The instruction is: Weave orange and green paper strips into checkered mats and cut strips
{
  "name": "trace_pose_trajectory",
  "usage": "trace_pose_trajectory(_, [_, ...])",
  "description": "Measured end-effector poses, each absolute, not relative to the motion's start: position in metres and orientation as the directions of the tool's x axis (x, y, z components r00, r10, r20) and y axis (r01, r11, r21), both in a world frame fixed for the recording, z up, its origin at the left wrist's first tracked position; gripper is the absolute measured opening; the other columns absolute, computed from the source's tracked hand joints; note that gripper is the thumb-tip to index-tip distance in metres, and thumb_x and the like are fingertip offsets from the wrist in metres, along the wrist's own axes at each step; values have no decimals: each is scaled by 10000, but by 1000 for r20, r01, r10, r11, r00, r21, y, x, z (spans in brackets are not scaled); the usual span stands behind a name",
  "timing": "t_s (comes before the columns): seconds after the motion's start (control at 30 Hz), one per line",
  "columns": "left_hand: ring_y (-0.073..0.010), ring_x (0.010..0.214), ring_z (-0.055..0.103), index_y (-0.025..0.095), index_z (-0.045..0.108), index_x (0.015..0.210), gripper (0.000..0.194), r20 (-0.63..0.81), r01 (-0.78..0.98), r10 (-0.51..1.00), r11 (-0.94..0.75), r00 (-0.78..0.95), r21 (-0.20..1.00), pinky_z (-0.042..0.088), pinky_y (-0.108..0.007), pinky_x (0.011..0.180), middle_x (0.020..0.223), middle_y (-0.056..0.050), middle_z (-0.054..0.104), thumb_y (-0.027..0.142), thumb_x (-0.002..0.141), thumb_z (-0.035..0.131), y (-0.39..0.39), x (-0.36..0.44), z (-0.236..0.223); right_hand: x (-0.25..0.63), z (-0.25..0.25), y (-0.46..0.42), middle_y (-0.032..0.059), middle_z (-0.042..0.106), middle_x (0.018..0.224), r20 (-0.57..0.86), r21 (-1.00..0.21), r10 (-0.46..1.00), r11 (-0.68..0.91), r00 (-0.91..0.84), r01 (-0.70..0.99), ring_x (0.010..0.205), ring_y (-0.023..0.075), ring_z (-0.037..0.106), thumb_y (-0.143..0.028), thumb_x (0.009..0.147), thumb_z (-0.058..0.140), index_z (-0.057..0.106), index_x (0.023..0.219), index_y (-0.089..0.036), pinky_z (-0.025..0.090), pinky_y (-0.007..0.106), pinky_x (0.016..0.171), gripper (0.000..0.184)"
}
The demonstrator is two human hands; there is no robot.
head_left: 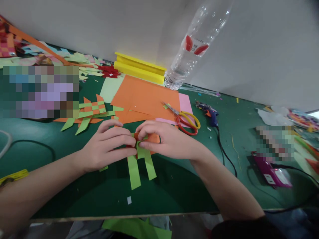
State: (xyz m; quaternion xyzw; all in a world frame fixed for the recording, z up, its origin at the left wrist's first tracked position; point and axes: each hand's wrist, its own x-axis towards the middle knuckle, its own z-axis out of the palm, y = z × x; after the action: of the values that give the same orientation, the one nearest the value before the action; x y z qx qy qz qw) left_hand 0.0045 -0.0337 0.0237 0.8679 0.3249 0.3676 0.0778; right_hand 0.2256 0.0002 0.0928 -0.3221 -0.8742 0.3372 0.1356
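Note:
Green and orange paper strips (pixel 134 171) lie woven together on the green table, two green ends pointing toward the front edge. From the left, my left hand (pixel 109 144) covers part of the weave, its bent fingers pressing on it. Thumb and forefinger of my right hand (pixel 159 137) pinch a folded green strip at the weave's middle. My fingers hide much of the woven part. A finished-looking woven paper piece (pixel 93 111) in green and orange rests beyond my left hand. Scissors (pixel 184 118) with red and yellow handles lie past my right hand, partly on orange paper sheets (pixel 147 96).
At the back stand a clear plastic bottle (pixel 185 53) and a yellow folded strip (pixel 139 68). A blue glue gun (pixel 209 113) with a black cord lies to the right, near a magenta power strip (pixel 272 172). Paper scraps (pixel 82 59) are heaped at the back left.

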Motion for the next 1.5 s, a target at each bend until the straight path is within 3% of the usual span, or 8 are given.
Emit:
trace_pose_trajectory(0.13, [-189, 967, 655, 347, 651, 960, 149, 736, 435, 452, -869, 504, 236, 483, -404, 943, 991, 24, 717, 219, 922, 587, -24, 4, 23, 226, 94, 0, 12, 698, 937, 48, -748, 696, 500, -717, 436, 875, 149, 656, -166, 852, 639, 665, 840, -197, 506, 309, 816, 41])
trace_pose_trajectory(0.2, [-177, 929, 639, 328, 607, 1042, 249, 782, 396, 396, -894, 482, 208, 526, -350, 852, 1056, -3, 660, 203, 844, 692, -20, 3, 22, 227, 95, 0, 5, 697, 915, 73, -782, 730, 464, -679, 416, 851, 140, 658, -175, 852, 645, 673, 834, -199, 513, 297, 797, 41])
trace_pose_trajectory(0.37, [-247, 1089, 562, 266, 507, 1186, 397, 658, 461, 720, -672, 221, 580, 482, -432, 941, 1164, -73, 578, 223, 835, 687, -15, 2, 18, 227, 92, 0, 7, 719, 911, 217, -840, 843, 418, -492, 345, 869, 157, 662, -293, 835, 701, 696, 820, -222, 523, 312, 803, 73])
trace_pose_trajectory(0.6, [-203, 842, 639, 214, 602, 966, 210, 322, 329, 887, -428, 330, 842, 534, -324, 767, 951, -44, 679, 353, 834, 688, -17, 6, 21, 223, 79, 0, 7, 709, 887, 313, -869, 893, 407, -325, 282, 872, 159, 652, -299, 818, 717, 697, 807, -234, 532, 315, 784, 69])
trace_pose_trajectory(1.03, [-139, 644, 604, 200, 641, 819, 168, 436, 277, 872, -485, 221, 829, 525, -251, 607, 785, -7, 684, 351, 818, 713, -20, 10, 31, 211, 71, -13, -3, 720, 932, 416, -786, 864, 499, -283, 365, 910, 160, 661, -249, 841, 691, 692, 841, -244, 522, 332, 851, 5])
trace_pose_trajectory(1.2, [-145, 677, 635, 217, 689, 894, 133, 393, 325, 910, -415, 134, 850, 528, -247, 619, 845, 10, 716, 335, 832, 692, -22, 7, 29, 210, 71, -15, -13, 723, 895, 459, -756, 839, 541, -291, 368, 933, 164, 658, -237, 839, 694, 683, 827, -245, 500, 342, 893, 18])
trace_pose_trajectory(1.37, [-159, 568, 605, 201, 725, 820, 248, 274, 383, 961, -270, 44, 884, 479, -256, 498, 688, 15, 693, 446, 787, 706, -19, 5, 29, 209, 70, -14, -18, 726, 882, 494, -717, 810, 586, -317, 377, 967, 162, 648, -232, 847, 687, 672, 844, -243, 483, 334, 907, 19])
trace_pose_trajectory(1.5, [-177, 664, 656, 208, 748, 844, 227, 243, 343, 968, -249, 60, 906, 518, -267, 572, 803, 4, 736, 426, 794, 709, -17, 6, 29, 209, 70, -14, -18, 723, 879, 491, -704, 806, 590, -330, 394, 946, 161, 649, -230, 857, 674, 656, 836, -239, 483, 332, 890, 29])
